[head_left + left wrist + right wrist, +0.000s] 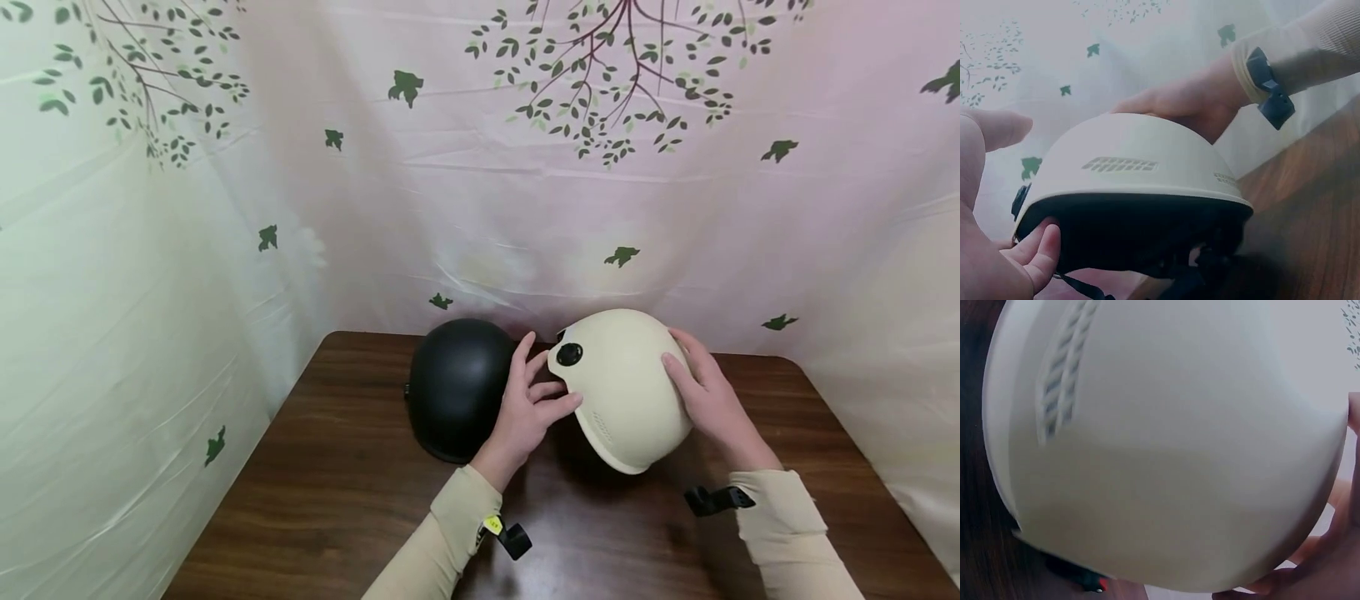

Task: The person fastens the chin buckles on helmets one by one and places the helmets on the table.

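Note:
A cream-white helmet (630, 392) is tilted over the table, its black round knob (570, 354) at the left end. My right hand (708, 396) grips its right side, thumb and fingers spread over the shell. At the left rim, my left hand (528, 400) holds the edge between thumb and fingertips, the index finger raised. The left wrist view shows fingertips (1047, 247) against the dark inside and a black strap (1085, 287) hanging below. Vent slots (1063, 375) pattern the shell in the right wrist view. Beside my left hand, a black helmet (457, 392) sits dome-up.
The dark wooden table (337, 483) carries both helmets near its far edge. A pale curtain (480, 208) printed with leaves and birds hangs behind and along both sides. Black camera mounts (513, 537) stick out from both wrists.

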`<state>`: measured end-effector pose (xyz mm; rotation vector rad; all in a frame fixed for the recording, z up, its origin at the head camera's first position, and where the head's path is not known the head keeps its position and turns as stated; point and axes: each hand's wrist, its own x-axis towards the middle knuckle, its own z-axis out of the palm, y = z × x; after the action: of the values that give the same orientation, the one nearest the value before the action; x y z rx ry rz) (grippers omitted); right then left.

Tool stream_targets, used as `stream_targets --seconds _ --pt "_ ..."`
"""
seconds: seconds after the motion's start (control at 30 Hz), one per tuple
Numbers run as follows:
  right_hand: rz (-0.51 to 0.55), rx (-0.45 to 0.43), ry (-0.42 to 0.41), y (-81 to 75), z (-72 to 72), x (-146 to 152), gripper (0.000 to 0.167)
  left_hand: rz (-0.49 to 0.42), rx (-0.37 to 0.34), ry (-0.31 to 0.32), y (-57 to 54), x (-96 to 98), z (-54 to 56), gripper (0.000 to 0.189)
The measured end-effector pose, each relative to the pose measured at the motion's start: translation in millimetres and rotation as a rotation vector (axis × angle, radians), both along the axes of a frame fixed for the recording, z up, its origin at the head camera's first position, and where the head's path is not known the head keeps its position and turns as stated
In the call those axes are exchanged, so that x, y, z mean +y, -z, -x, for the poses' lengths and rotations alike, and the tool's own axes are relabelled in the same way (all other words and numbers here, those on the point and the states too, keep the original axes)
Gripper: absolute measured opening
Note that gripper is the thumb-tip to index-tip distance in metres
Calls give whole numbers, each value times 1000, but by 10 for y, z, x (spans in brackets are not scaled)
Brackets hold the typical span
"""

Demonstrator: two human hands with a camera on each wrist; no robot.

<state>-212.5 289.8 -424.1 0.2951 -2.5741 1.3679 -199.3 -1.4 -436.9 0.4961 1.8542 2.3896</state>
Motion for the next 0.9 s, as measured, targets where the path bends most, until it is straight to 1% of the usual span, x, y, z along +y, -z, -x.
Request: stream_targets --seconds 0.07,0.17,0.27,0.37,0.43,0.57,0.67,0.8,0.9 --pt "10 -21 5 0 -12 5 62 -8 16 6 -24 -3 7 102" --pt "12 -22 10 10 -21 2 62 14 44 17 -61 -13 13 102" --pt "10 -12 9 38 -22 0 60 48 75 31 -87 -33 30 98" --pt "32 -30 1 61 -28 5 60 68 108 47 -120 -55 55 92" --pt "52 -52 -4 67 -35 12 62 83 122 56 -153 -68 65 88" --pt "58 -103 -18 77 -43 29 65 122 149 67 -203 -90 87 85" --pt "85 -163 -47 75 -50 43 69 151 180 84 -229 -95 109 83" --pt "169 -250 -94 74 -76 61 74 183 213 105 -244 -102 129 82" --pt "180 -260 -99 80 -96 72 74 201 211 101 -227 -122 128 81"
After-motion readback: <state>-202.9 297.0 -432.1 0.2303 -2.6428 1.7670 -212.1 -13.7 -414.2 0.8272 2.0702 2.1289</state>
